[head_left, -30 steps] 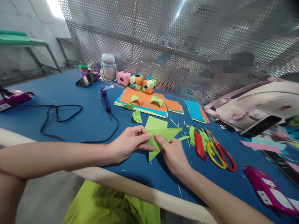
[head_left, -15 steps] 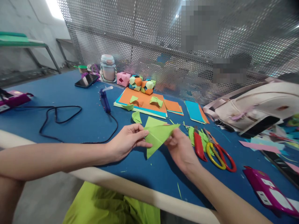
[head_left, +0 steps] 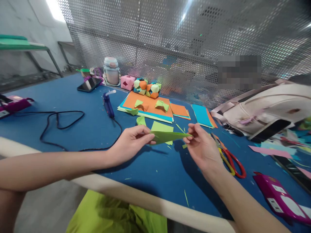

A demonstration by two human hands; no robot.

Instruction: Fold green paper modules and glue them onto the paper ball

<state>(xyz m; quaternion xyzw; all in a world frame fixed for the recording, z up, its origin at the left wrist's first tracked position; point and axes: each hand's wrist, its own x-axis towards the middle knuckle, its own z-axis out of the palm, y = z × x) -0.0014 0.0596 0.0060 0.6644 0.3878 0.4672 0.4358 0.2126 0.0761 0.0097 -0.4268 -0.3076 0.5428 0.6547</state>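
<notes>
A folded piece of green paper (head_left: 167, 136) is held above the blue table, seen nearly edge-on as a narrow wedge. My left hand (head_left: 136, 139) pinches its wide end between thumb and fingers. At the pointed end, the fingertips of my right hand (head_left: 202, 145) close on the tip. Beneath lies a flat green paper square (head_left: 161, 127), partly covered by the held piece. A small folded green piece (head_left: 141, 121) rests just behind my left hand. Scissors with red and yellow handles (head_left: 234, 161) lie beside my right hand, which covers part of them.
A blue glue gun (head_left: 108, 105) stands left, its black cord (head_left: 58, 112) looping over the table. Behind are stacked coloured sheets (head_left: 150, 100), paper balls (head_left: 153, 90), a pink paper cube (head_left: 127, 82) and a bottle (head_left: 111, 71). A bag (head_left: 267, 100) and magenta power strip (head_left: 279, 197) lie right.
The green paper has turned from showing its broad triangular face to nearly edge-on. My right hand has shifted right and up, now covering the red-handled cutter and part of the scissors.
</notes>
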